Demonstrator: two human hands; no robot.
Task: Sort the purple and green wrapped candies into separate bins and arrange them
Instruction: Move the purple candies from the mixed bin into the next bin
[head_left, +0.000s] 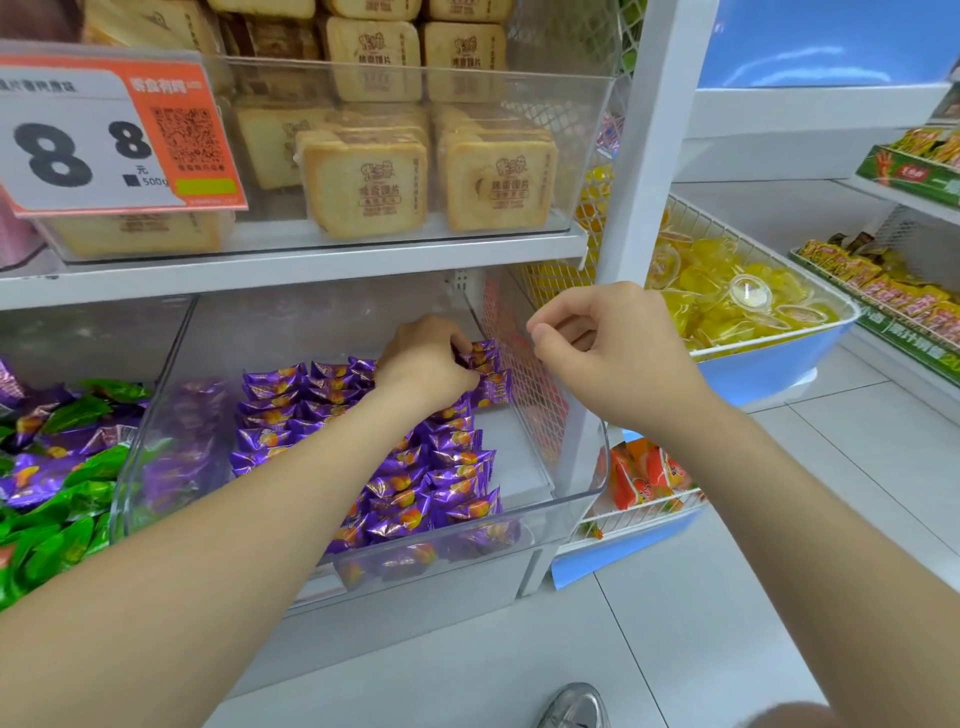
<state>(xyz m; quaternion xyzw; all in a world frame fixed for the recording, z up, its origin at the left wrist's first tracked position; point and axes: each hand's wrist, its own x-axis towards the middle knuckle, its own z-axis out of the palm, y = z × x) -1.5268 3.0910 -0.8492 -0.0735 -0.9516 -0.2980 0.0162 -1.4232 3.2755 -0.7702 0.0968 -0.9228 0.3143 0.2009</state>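
Purple candies (415, 467) lie in rows in the clear bin (571, 501) on the lower shelf (415, 613). Of the two hands, the left hand (426, 364), arm stretched forward, pinches a few at the bin's back right corner. The right hand (608, 343) hovers over its right wall, fingers curled on nothing.

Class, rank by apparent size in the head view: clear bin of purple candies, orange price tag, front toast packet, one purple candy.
1. clear bin
2. price tag (nearer the camera, so inflated)
3. toast packet
4. purple candy
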